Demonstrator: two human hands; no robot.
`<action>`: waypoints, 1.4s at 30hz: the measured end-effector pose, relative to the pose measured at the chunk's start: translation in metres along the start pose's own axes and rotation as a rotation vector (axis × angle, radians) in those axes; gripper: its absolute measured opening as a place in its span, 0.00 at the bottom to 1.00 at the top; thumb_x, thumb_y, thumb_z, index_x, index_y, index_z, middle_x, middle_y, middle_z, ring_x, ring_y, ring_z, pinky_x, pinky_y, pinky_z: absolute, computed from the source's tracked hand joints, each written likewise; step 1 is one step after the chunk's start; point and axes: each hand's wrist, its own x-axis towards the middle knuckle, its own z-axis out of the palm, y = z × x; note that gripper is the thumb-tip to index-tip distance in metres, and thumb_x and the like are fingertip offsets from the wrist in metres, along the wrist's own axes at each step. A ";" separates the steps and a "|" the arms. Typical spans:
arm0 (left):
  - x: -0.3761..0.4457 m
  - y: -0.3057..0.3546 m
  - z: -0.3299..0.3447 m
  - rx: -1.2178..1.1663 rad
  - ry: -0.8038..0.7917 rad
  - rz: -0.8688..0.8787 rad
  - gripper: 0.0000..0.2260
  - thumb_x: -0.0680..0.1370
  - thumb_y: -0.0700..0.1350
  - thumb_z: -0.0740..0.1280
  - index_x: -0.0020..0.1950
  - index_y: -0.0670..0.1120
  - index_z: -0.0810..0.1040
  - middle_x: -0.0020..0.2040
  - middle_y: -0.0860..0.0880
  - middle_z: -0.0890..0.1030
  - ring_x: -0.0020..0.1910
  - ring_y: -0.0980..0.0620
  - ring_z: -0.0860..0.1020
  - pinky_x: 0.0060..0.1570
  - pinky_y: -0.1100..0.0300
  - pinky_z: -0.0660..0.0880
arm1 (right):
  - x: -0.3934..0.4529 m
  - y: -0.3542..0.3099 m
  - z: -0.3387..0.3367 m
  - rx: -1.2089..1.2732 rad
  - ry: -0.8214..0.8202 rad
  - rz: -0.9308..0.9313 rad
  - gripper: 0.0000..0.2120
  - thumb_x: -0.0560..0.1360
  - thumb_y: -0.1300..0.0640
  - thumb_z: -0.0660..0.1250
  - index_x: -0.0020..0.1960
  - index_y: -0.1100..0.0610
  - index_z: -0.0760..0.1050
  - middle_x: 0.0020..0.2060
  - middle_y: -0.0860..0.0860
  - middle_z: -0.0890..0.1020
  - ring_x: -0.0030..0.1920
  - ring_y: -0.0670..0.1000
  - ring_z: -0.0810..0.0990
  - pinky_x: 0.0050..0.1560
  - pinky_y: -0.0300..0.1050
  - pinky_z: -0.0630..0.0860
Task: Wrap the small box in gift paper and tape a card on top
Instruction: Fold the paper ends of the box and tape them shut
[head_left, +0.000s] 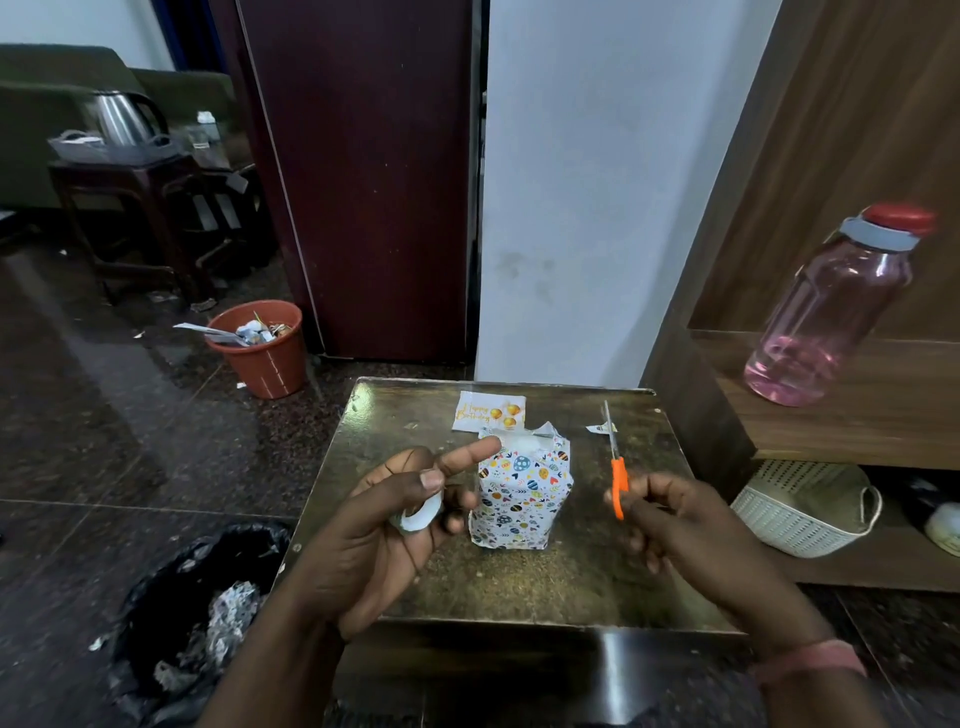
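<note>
Box wrapped in white gift paper printed with coloured eggs and hearts (522, 493) stands upright near the middle of the worn brass-toned square table (519, 587); its top flaps are unfolded and stand open, showing white inside; white "Happy Birthday" card with gold balloons (488, 412) lies flat just behind the box, touching or nearly touching its far edge; small paper scrap (601, 428) lies to the right of the card. Left hand (384, 525), just left of the box, has its grip curled round a small white roll of tape (418, 517), thumb on top, forefinger extended toward the box's upper corner. Right hand (670, 519), right of the box and apart from it, pinches the orange-handled scissors (615, 467) by the handle, blades pointing away. Beyond the table: terracotta plastic bin (260, 348) on the floor; black bin bag (197, 613) at lower left; pink translucent bottle with red cap (831, 312) on the wooden shelf (857, 426); white woven basket (805, 509) beneath.
</note>
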 end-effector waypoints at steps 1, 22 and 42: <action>0.000 0.000 0.002 0.003 0.003 -0.004 0.17 0.70 0.47 0.77 0.34 0.51 0.68 0.73 0.39 0.76 0.47 0.49 0.79 0.44 0.59 0.74 | 0.004 0.006 0.001 -0.126 0.082 0.005 0.11 0.78 0.53 0.72 0.42 0.60 0.79 0.28 0.56 0.77 0.27 0.53 0.73 0.30 0.44 0.71; 0.001 -0.007 0.007 0.061 -0.054 -0.040 0.15 0.71 0.50 0.80 0.38 0.50 0.74 0.72 0.37 0.76 0.46 0.51 0.78 0.45 0.60 0.75 | 0.004 0.003 0.041 -1.061 0.384 0.157 0.15 0.78 0.49 0.62 0.50 0.58 0.81 0.54 0.58 0.83 0.59 0.60 0.79 0.60 0.47 0.73; 0.000 -0.006 0.002 0.082 -0.006 -0.023 0.18 0.64 0.47 0.86 0.38 0.45 0.77 0.48 0.44 0.83 0.44 0.48 0.79 0.46 0.59 0.78 | -0.038 -0.084 0.081 0.345 -0.145 -0.160 0.06 0.76 0.58 0.73 0.49 0.58 0.86 0.28 0.52 0.76 0.25 0.47 0.69 0.24 0.38 0.63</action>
